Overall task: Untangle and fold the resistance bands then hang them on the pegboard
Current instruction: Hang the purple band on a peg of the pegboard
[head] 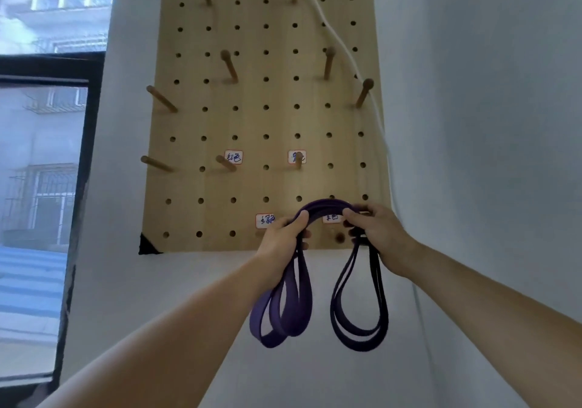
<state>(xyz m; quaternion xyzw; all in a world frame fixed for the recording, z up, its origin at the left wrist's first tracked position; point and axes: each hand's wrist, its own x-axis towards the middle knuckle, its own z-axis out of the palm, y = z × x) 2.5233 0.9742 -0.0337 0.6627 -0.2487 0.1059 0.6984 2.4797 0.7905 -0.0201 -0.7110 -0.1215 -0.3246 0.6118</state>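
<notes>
Left hand (280, 239), right hand (379, 234): fingers (353, 215) round purple band (324, 206), loops (359, 332) below.

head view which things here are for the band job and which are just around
Job: purple band, gripped by left hand and right hand; pegboard; wooden pegs; labels.
Just there: white cord; window.

The pegboard (252, 122) is pale wood with a fine straight grain and a smooth, matt face. Its pegs (229, 66) are round wooden dowels, slightly darker and smooth. The resistance band (324, 205) looks like purple rubber, smooth with a dull sheen. The labels (233, 156) are white paper, the wall (472, 124) is matt white paint, and the cord (333, 34) is white and smooth
</notes>
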